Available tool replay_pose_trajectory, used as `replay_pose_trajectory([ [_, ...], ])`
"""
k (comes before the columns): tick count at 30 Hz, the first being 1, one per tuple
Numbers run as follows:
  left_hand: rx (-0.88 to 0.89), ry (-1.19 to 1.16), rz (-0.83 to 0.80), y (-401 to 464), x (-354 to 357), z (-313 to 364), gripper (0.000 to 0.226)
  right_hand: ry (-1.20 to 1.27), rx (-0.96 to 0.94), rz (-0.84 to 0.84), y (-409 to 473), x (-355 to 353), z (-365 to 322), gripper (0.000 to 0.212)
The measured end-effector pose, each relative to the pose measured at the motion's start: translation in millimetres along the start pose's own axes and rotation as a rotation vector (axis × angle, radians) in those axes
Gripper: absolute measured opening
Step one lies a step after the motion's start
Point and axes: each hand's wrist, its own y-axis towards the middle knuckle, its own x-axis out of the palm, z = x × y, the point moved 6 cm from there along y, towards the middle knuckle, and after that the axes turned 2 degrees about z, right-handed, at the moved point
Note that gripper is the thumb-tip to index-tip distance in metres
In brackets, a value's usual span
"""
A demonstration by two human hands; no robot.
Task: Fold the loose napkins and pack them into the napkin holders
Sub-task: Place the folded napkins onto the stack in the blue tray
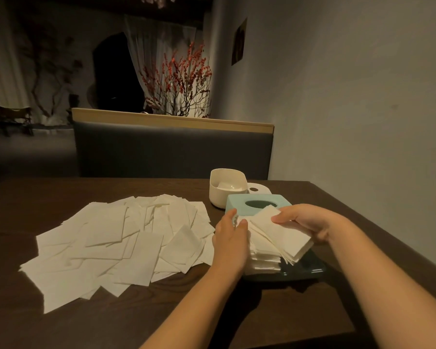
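Observation:
Loose white napkins [116, 238] lie spread over the left half of the dark wooden table [161, 311]. A stack of folded napkins [275, 238] sits on a dark teal holder base [310, 269] at the right. My left hand [230, 238] presses against the stack's left side. My right hand [305, 220] grips the upper part of the stack from the right, thumb on top. Just behind stands the light teal holder cover [239, 201] with an oval opening. A white holder [225, 186] farther back has a napkin inside.
A white lid [258, 190] with a round hole lies behind the teal cover. A grey bench back [171, 149] with a wooden top rail faces me across the table. The wall [363, 109] runs along the table's right edge.

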Motion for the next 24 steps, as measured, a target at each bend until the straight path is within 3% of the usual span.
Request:
replay_pose_trajectory([
  [6, 0.092, 0.002, -0.117, -15, -3, 8, 0.061, 0.004, -0.106, 0.023, -11, -11, -13, 0.027],
  [13, 0.189, 0.209, -0.252, -26, -4, 2, 0.088, 0.315, -0.232, 0.108, -19, -15, -31, 0.033],
  [16, 0.140, 0.099, -0.233, -21, -7, -3, 0.074, 0.460, -0.218, 0.084, -20, -2, -31, 0.029],
  [20, 0.030, -0.059, -0.148, -11, -12, -5, 0.044, 0.189, -0.184, 0.135, -12, 19, -21, 0.024],
  [24, 0.026, -0.057, -0.132, -11, -9, 3, 0.041, 0.043, -0.163, 0.171, -15, 28, -18, 0.015],
])
